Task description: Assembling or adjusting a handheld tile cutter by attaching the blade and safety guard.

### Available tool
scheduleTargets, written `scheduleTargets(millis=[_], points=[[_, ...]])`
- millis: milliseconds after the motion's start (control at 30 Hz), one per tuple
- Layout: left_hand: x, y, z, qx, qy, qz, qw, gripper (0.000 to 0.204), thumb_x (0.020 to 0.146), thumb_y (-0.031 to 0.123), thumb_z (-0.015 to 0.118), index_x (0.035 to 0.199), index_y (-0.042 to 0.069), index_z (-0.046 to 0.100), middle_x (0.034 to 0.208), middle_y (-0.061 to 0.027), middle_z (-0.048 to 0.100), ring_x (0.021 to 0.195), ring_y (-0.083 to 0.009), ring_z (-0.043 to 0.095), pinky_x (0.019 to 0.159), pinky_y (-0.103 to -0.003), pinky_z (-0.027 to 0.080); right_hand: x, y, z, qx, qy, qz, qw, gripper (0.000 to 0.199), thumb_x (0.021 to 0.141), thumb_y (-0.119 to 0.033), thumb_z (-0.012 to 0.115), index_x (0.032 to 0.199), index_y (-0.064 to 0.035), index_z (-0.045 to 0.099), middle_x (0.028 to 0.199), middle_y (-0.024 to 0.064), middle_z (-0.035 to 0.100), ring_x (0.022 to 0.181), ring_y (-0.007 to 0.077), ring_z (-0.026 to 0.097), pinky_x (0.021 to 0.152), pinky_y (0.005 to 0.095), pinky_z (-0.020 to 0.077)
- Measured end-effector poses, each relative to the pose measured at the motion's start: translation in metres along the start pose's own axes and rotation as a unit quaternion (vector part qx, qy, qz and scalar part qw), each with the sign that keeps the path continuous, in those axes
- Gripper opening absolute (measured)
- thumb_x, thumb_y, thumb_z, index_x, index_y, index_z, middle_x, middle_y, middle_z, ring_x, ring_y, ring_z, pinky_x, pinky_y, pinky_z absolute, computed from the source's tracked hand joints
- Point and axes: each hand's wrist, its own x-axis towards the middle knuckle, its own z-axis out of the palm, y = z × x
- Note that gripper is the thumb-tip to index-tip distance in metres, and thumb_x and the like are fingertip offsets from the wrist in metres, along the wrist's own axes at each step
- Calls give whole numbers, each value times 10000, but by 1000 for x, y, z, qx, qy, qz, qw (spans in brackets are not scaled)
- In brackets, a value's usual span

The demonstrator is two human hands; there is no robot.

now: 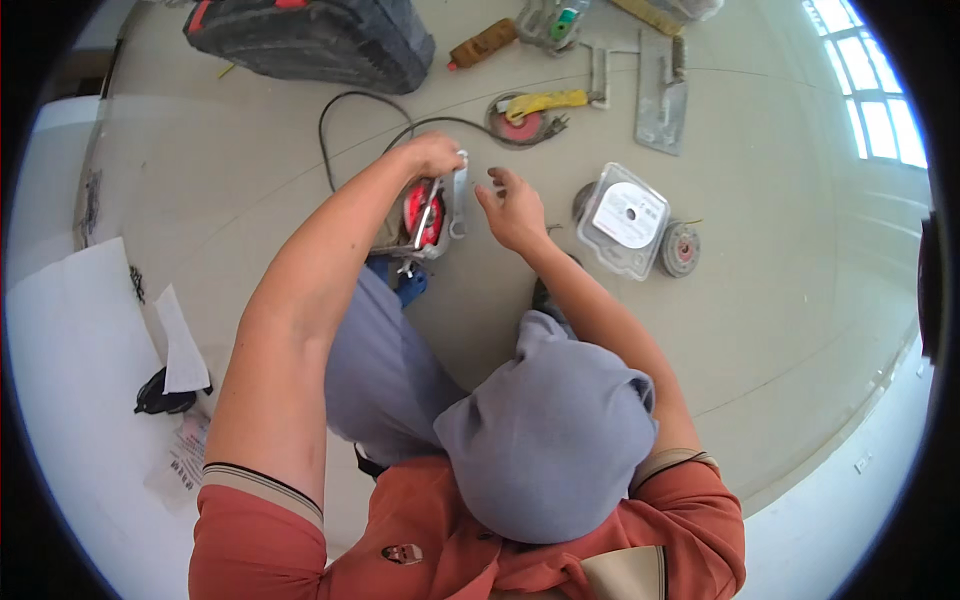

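Observation:
My left hand (433, 157) is closed around the upper end of a silver combination wrench (459, 205), which hangs down beside a handheld power cutter. A red disc (425, 212) shows in the cutter, partly behind its metal guard and base plate (436, 250). Blue parts (411, 287) of the tool stick out below, near my knee; my left forearm hides part of the body. Just right of the wrench, my right hand (514, 210) is in the air with thumb and fingers apart, holding nothing. A black power cord (345, 97) loops on the floor beyond the cutter.
Right of my hands lie a clear plastic case (632, 260) with a white-labelled disc and several stacked discs (681, 249). Farther off are a yellow-handled tool (548, 102) on a disc, a trowel (660, 100), a brown bottle (484, 45) and a black tool bag (320, 45).

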Motion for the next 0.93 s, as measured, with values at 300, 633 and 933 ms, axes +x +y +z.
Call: scheduleTargets(millis=[300, 633, 933], points=[[19, -16, 48, 185, 3, 12, 983, 356, 860, 329, 586, 891, 17, 755, 940, -222, 721, 919, -411, 694, 845, -490, 537, 93, -3, -57, -559, 57, -315, 765, 280, 956, -227, 511, 1167, -106, 650, 1185, 109, 654, 1201, 286, 556, 1038, 473, 377], [-75, -1, -80, -82, 298, 94, 946, 634, 839, 370, 754, 1353, 79, 525, 1187, -216, 646, 974, -321, 679, 871, -445, 541, 59, -184, -45, -353, 89, -619, 696, 188, 809, -148, 696, 986, -99, 657, 994, 75, 627, 995, 265, 599, 841, 406, 466], [-272, -154, -69, -740, 215, 509, 384, 254, 1052, 218, 533, 1230, 61, 623, 1152, -94, 668, 1113, -220, 613, 1055, -393, 428, -100, -67, 53, 155, -320, 574, 738, 613, 1021, -367, 566, 1529, -101, 347, 1223, 219, 651, 989, 391, 691, 871, 430, 601]])
